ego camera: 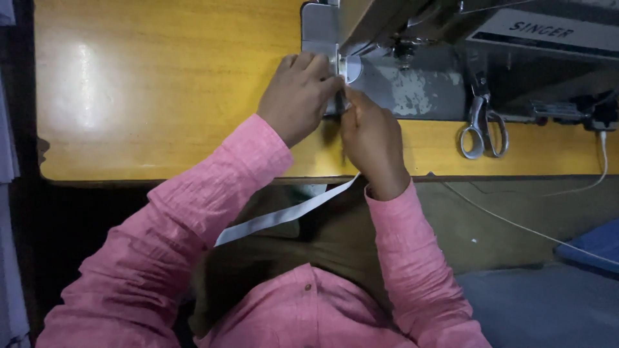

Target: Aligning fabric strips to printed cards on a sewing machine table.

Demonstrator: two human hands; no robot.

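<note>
A grey sewing machine (412,84) stands at the back of a yellow wooden table (161,96). My left hand (298,96) rests at the machine's bed near the needle, its fingers pinching a white fabric strip (284,216). My right hand (371,138) sits just to the right and nearer me, its fingertips also gripping the strip close to the needle. The strip runs from under my hands over the table's front edge and down across my lap. The part of the strip under the needle is hidden by my fingers. Both arms wear pink sleeves.
A pair of metal scissors (482,125) lies on the table to the right of my hands. A white cable (516,222) runs from the right end of the machine down past the table edge. A blue object (596,245) lies at the lower right.
</note>
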